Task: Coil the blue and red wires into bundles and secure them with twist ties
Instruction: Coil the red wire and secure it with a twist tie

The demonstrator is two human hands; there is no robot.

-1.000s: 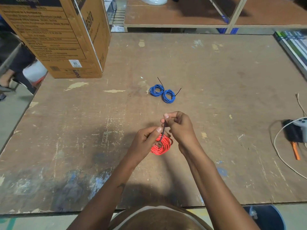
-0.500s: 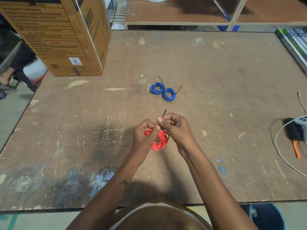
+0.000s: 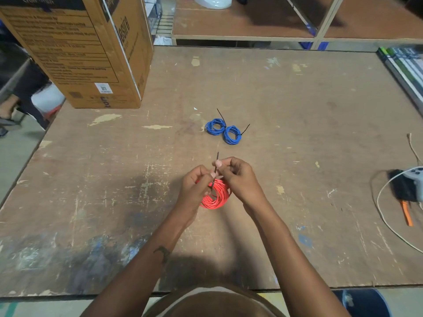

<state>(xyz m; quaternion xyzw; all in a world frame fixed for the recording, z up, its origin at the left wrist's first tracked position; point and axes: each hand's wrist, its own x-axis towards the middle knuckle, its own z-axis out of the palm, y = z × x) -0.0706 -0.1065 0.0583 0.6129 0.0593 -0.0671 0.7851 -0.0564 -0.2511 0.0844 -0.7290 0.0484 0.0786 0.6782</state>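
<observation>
A red wire coil point(image 3: 216, 194) is held just above the middle of the worn wooden table point(image 3: 297, 110). My left hand point(image 3: 195, 186) grips the coil's left side. My right hand point(image 3: 238, 177) pinches a thin black tie point(image 3: 216, 161) that stands up from the coil's top, its tip poking above my fingers. Two small blue wire coils point(image 3: 223, 131) lie side by side farther back on the table, each with a black tie end sticking out.
A large cardboard box point(image 3: 80, 51) stands at the table's back left. At the right edge lie a white cable point(image 3: 384, 216), a black device point(image 3: 402, 186) and an orange-handled tool point(image 3: 406, 213). Coloured strips point(image 3: 405, 62) lie at the far right corner.
My hands moved slightly away from me with the red coil. The black tie's end, earlier between my fingers, now stands up above my right fingertips.
</observation>
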